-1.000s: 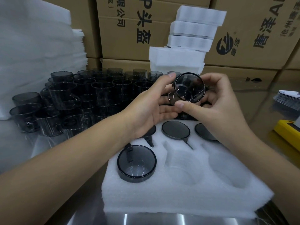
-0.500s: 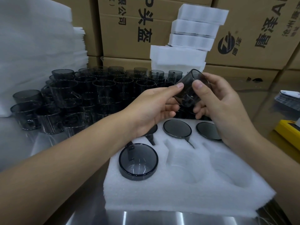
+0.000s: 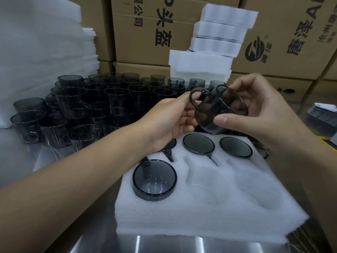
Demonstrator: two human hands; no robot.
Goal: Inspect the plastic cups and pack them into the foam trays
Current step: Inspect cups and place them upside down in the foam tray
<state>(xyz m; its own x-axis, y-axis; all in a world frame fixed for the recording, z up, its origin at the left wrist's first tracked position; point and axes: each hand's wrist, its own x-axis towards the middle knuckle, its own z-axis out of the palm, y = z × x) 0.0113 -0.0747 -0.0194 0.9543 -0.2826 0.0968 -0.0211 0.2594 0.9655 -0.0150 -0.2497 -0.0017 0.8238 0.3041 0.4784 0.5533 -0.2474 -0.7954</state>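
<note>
The cup (image 3: 221, 110), held tilted above the foam tray (image 3: 200, 212), has turned since a moment ago. Its handle now faces left, pinched by the left hand (image 3: 169, 121), while the right hand (image 3: 264, 114) grips its body.

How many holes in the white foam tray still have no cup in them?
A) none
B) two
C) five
B: in the foam tray, the front middle pocket and front right pocket are bare foam, while the other four hold cups.
</note>
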